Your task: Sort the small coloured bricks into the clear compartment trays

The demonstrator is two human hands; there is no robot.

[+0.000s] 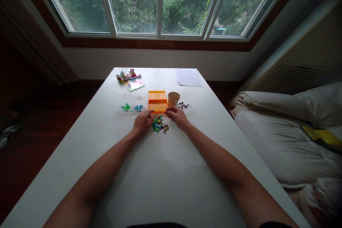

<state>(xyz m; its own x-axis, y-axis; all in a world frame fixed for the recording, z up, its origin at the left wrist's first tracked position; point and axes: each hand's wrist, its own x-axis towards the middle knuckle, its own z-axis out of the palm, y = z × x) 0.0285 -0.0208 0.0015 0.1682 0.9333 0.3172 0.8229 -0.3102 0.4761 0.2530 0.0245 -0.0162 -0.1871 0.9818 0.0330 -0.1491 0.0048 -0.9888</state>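
A mixed pile of small green, blue, yellow and brown building bricks [158, 124] lies on the white table between my hands. My left hand [143, 123] rests at the pile's left side, its index finger and thumb apart close to the front edge of an open orange box [157, 96]. A few tiny pale pieces [163, 106] are inside that box. At its right front corner, my right hand [178, 117] has thumb and fingertips pinched together; whatever is between them is too small to make out.
Left of the box, a clear compartment tray [120, 98] holds green bricks [125, 107] and blue bricks [138, 108]. A paper cup [174, 98] and brown bricks [183, 105] are to the right. Farther back are papers [188, 77], a card [134, 84] and small figures [128, 75].
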